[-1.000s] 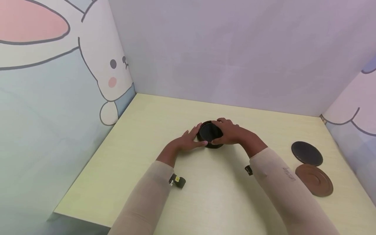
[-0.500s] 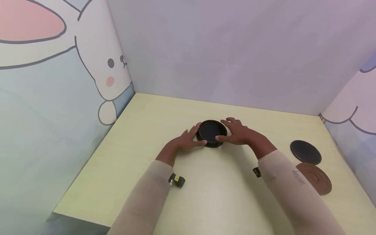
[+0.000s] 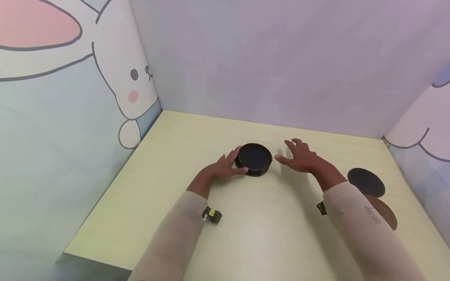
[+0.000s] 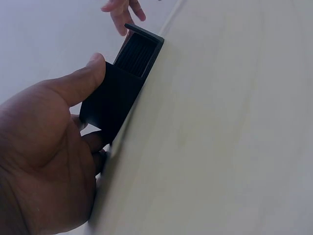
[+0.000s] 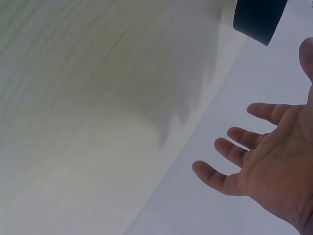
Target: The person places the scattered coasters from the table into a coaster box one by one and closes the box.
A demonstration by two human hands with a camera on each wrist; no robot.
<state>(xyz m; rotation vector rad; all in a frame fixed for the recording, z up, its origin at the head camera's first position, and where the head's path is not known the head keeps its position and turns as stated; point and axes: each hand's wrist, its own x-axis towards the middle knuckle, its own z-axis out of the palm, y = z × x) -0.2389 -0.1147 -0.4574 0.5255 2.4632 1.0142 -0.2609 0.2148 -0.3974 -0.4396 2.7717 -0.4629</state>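
Observation:
A round black coaster holder point(image 3: 258, 172) sits on the table, with a dark disc point(image 3: 254, 157) inside its rim. My left hand point(image 3: 222, 169) holds its left side, thumb at the front and fingers around the back. The left wrist view shows the holder's point(image 4: 110, 98) side slot, with several thin discs stacked in it. To the right of the holder, my right hand point(image 3: 301, 156) is apart from it, fingers spread and nothing in them. In the right wrist view the right hand's point(image 5: 279, 161) palm faces the camera, below part of the black holder point(image 5: 259, 19).
A flat black coaster point(image 3: 366, 182) lies at the right of the pale table point(image 3: 140, 203). Beside it is a brown coaster point(image 3: 384, 208), partly covered by the right sleeve. Fabric walls stand behind and at both sides.
My right hand has let go of the dark disc inside the holder's rim and moved off to the right, its fingers spreading. The left hand and the holder have stayed in place.

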